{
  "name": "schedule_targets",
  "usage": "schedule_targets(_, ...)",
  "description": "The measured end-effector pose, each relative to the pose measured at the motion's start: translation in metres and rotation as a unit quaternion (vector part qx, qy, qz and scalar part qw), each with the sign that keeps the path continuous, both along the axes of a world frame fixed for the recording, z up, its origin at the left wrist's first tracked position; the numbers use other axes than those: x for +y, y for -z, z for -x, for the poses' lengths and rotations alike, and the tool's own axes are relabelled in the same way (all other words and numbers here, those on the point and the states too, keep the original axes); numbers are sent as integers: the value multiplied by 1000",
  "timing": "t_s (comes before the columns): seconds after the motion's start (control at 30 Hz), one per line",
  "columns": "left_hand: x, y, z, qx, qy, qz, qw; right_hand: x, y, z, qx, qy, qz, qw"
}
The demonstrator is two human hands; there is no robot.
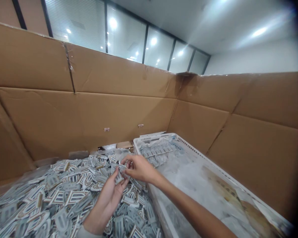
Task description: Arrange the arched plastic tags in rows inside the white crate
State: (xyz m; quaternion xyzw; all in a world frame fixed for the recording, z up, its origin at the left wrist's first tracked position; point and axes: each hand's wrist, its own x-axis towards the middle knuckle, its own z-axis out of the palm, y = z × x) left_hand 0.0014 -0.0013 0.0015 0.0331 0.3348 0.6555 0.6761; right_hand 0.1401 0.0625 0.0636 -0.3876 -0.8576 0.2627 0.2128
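Note:
Over the pile my left hand (pixel 110 195) holds a small flat grey piece (pixel 118 178) between thumb and fingers. My right hand (pixel 139 168) reaches in from the right, its thumb and fingers closed at the upper edge of that same piece. Its exact kind I cannot make out, and fingers cover part of it. Below and around both hands spreads a heap of similar grey and white slotted pieces (pixel 67 200), some with brown edges, lying at all angles. Right of the heap, under my right forearm, stands a white plastic crate (pixel 188 145).
Inside the crate, similar pieces lie in rows (pixel 160 150) at the far end, beside cloudy plastic sheeting (pixel 188 178). Tall cardboard walls (pixel 124 112) rise behind and on the right. Two small pieces (pixel 106 129) are on the back wall. Glass panels (pixel 129 29) show beyond.

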Motion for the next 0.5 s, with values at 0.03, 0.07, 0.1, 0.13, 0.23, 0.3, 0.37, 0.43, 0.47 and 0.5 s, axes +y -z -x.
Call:
schedule_targets(0.03, 0, 0, 1, 13, 3, -1, 1000, 6, -3, -4, 4, 16, -11, 1000)
schedule_targets(0.07, 0, 1, 3, 28, 5, 1, 1000, 13, -7, -10, 7, 37, -25, 999)
schedule_targets(0.1, 0, 1, 4, 38, 9, 5, 999, 22, -11, -18, 9, 64, -40, 997)
schedule_targets(0.13, 0, 2, 6, 46, 9, 8, 999, 32, -15, -27, 9, 94, -56, 994)
schedule_targets(0.23, -1, 4, 9, 45, 6, 20, 999, 65, -20, -66, -1, 200, -80, 976)
schedule_targets(0.3, -1, 5, 9, 37, 6, 22, 999, 86, -15, -96, -15, 265, -67, 962)
schedule_targets(0.37, -1, 6, 8, 31, 6, 21, 999, 101, -3, -124, -31, 311, -32, 949)
schedule_targets(0.43, -1, 7, 8, 24, 7, 17, 1000, 111, 14, -147, -47, 345, 18, 937)
schedule_targets(0.47, 0, 7, 7, 20, 10, 15, 1000, 114, 23, -156, -53, 358, 43, 931)
schedule_targets(0.5, 0, 7, 8, 17, 12, 12, 1000, 116, 32, -163, -57, 369, 66, 925)
